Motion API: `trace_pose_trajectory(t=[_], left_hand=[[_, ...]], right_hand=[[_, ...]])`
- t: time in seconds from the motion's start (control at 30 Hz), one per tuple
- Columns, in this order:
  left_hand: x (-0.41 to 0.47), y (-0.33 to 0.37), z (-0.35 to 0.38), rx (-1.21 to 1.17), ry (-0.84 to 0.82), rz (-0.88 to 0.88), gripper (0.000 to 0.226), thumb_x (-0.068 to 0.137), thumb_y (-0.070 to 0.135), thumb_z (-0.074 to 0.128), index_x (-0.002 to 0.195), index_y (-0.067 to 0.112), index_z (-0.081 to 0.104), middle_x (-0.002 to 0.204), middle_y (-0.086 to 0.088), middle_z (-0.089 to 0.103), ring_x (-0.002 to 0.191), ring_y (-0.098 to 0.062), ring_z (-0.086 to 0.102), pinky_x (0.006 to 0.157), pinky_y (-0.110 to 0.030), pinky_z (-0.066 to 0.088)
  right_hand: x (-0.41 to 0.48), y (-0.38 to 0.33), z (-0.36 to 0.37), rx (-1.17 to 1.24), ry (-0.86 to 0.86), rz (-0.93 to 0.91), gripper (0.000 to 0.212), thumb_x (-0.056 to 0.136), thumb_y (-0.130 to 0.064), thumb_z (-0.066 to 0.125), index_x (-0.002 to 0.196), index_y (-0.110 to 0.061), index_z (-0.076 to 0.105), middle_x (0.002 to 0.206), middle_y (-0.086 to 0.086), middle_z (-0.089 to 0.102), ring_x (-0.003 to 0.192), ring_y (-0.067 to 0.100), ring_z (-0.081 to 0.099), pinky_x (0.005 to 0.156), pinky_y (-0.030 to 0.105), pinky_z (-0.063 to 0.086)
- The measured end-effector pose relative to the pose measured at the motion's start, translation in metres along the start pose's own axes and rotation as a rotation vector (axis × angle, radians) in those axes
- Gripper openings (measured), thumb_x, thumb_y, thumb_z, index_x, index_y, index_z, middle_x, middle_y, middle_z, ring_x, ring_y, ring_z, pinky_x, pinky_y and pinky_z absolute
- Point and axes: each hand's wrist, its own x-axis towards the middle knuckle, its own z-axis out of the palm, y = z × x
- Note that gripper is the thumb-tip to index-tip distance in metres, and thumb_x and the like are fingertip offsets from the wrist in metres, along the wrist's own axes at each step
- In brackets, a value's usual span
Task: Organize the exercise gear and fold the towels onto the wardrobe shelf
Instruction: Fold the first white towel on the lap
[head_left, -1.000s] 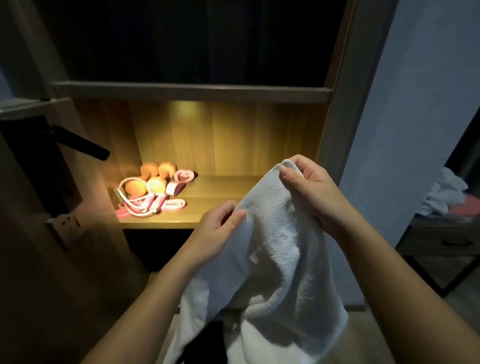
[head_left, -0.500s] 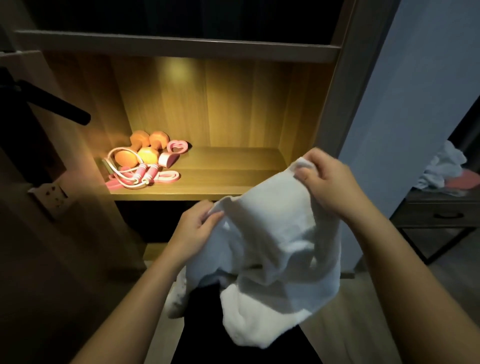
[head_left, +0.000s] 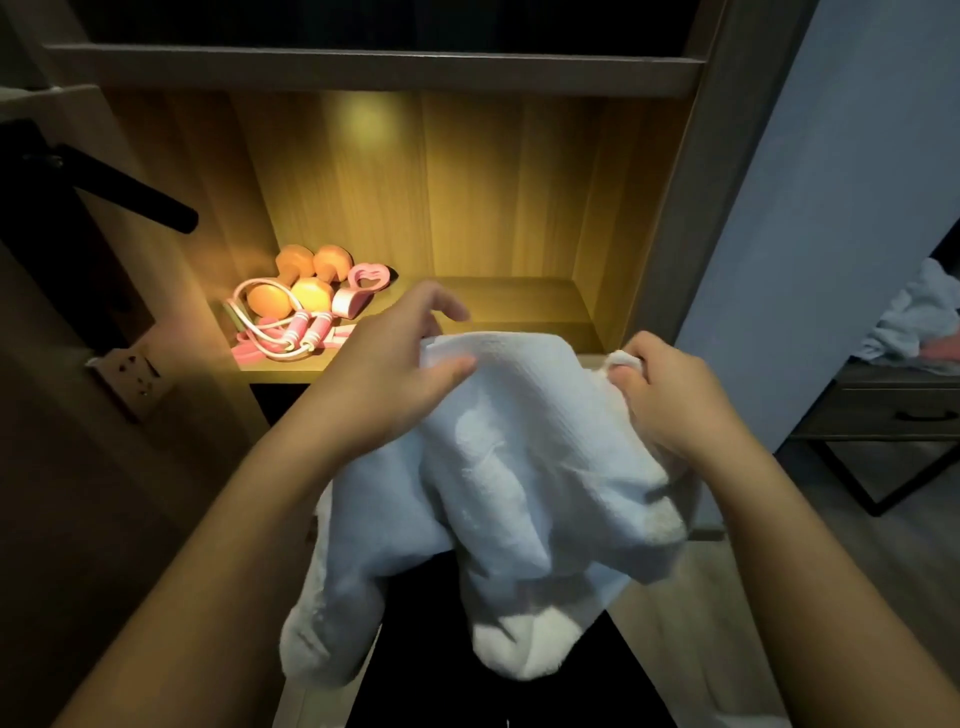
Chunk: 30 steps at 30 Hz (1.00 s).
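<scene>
White towel (head_left: 524, 467) hangs bunched between your hands, in front of the lit wardrobe shelf (head_left: 509, 306) w/ its lower part drooping below shelf level. Left hand (head_left: 395, 369) pinches the top edge, thumb over the cloth, other fingers loosely spread; right hand (head_left: 670, 400) is closed tight on a corner at the right. Exercise gear already sits at the shelf's left: orange dumbbells (head_left: 306, 280), pink jump rope (head_left: 291, 332), pink heart-shaped gripper (head_left: 366, 278). To fold well, find both top corners first, pull the edge taut btwn hands so the wrinkles drop out, then bring corners together evenly. Aim for the bare right part of the shelf, clear of the rope. More cloth lies on the side table (head_left: 893, 389) at right, prob. next.
</scene>
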Motion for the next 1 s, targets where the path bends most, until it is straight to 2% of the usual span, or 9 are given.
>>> trace_pose_trajectory(t=[0.07, 0.13, 0.23, 0.37, 0.5, 0.6, 0.73, 0.9, 1.0], left_hand=[[-0.001, -0.014, 0.009, 0.017, -0.090, -0.209, 0.040, 0.085, 0.043, 0.069, 0.118, 0.028, 0.053, 0.111, 0.008, 0.057, 0.102, -0.008, 0.053, 0.081, -0.029, 0.042], [-0.007, -0.028, 0.024, 0.046, -0.247, -0.295, 0.030, 0.085, 0.048, 0.066, 0.099, 0.021, 0.067, 0.091, 0.008, 0.063, 0.088, -0.009, 0.058, 0.075, -0.031, 0.044], [-0.019, -0.039, 0.046, -0.039, -0.330, -0.313, 0.031, 0.087, 0.043, 0.065, 0.069, 0.018, 0.066, 0.066, 0.008, 0.059, 0.066, -0.009, 0.055, 0.066, -0.032, 0.040], [-0.028, -0.032, 0.073, -0.002, -0.269, -0.293, 0.015, 0.088, 0.036, 0.065, 0.075, 0.029, 0.066, 0.079, 0.009, 0.065, 0.081, -0.008, 0.060, 0.070, -0.031, 0.046], [-0.036, -0.027, 0.094, 0.022, -0.254, -0.205, 0.011, 0.089, 0.034, 0.064, 0.081, 0.027, 0.068, 0.077, 0.007, 0.066, 0.078, -0.008, 0.060, 0.070, -0.031, 0.046], [-0.047, -0.033, 0.101, -0.010, -0.363, -0.139, 0.013, 0.092, 0.034, 0.061, 0.088, 0.026, 0.070, 0.080, 0.007, 0.068, 0.080, -0.007, 0.061, 0.075, -0.034, 0.050], [-0.063, -0.048, 0.113, -0.082, -0.343, -0.121, 0.012, 0.093, 0.030, 0.062, 0.086, 0.022, 0.068, 0.075, 0.006, 0.065, 0.074, -0.008, 0.059, 0.069, -0.031, 0.046], [-0.082, -0.084, 0.129, -0.016, -0.431, -0.199, 0.015, 0.090, 0.037, 0.063, 0.085, 0.023, 0.063, 0.078, 0.004, 0.065, 0.078, -0.014, 0.058, 0.074, -0.038, 0.048], [-0.101, -0.110, 0.138, 0.062, -0.427, -0.208, 0.021, 0.091, 0.046, 0.058, 0.089, 0.025, 0.059, 0.085, 0.011, 0.061, 0.081, -0.008, 0.054, 0.071, -0.034, 0.044]], right_hand=[[0.001, 0.017, 0.004, 0.042, 0.048, 0.132, 0.016, 0.101, -0.034, 0.042, 0.097, -0.021, 0.051, 0.092, 0.007, 0.060, 0.072, 0.018, 0.050, 0.057, 0.031, 0.035], [-0.003, 0.029, 0.008, 0.123, 0.069, 0.223, 0.019, 0.103, -0.034, 0.041, 0.102, -0.018, 0.051, 0.094, 0.005, 0.057, 0.071, 0.010, 0.046, 0.054, 0.026, 0.031], [-0.015, 0.036, 0.014, 0.149, 0.096, 0.224, 0.016, 0.103, -0.030, 0.042, 0.099, -0.018, 0.050, 0.089, 0.001, 0.055, 0.070, 0.007, 0.044, 0.054, 0.022, 0.030], [-0.035, 0.018, 0.020, 0.283, -0.008, -0.036, 0.009, 0.098, -0.023, 0.049, 0.090, -0.019, 0.052, 0.080, -0.005, 0.057, 0.073, 0.010, 0.053, 0.059, 0.025, 0.038], [-0.064, -0.002, 0.051, 0.390, -0.331, -0.259, 0.013, 0.094, -0.039, 0.057, 0.104, -0.030, 0.056, 0.099, -0.016, 0.062, 0.091, -0.002, 0.058, 0.077, 0.021, 0.046], [-0.075, 0.002, 0.067, 0.451, -0.565, -0.254, 0.038, 0.091, -0.046, 0.059, 0.126, -0.031, 0.057, 0.119, -0.018, 0.063, 0.109, -0.005, 0.056, 0.090, 0.017, 0.046], [-0.080, 0.015, 0.079, 0.395, -0.665, -0.247, 0.002, 0.092, -0.030, 0.066, 0.093, -0.029, 0.066, 0.088, -0.012, 0.067, 0.086, 0.002, 0.060, 0.077, 0.029, 0.046], [-0.093, 0.032, 0.105, 0.246, -0.707, -0.195, 0.015, 0.093, -0.032, 0.062, 0.096, -0.018, 0.066, 0.092, -0.001, 0.067, 0.090, 0.012, 0.058, 0.082, 0.034, 0.046], [-0.103, 0.048, 0.116, 0.304, -0.694, -0.097, 0.012, 0.094, -0.026, 0.060, 0.095, -0.016, 0.066, 0.095, -0.001, 0.067, 0.093, 0.014, 0.059, 0.089, 0.039, 0.049]])
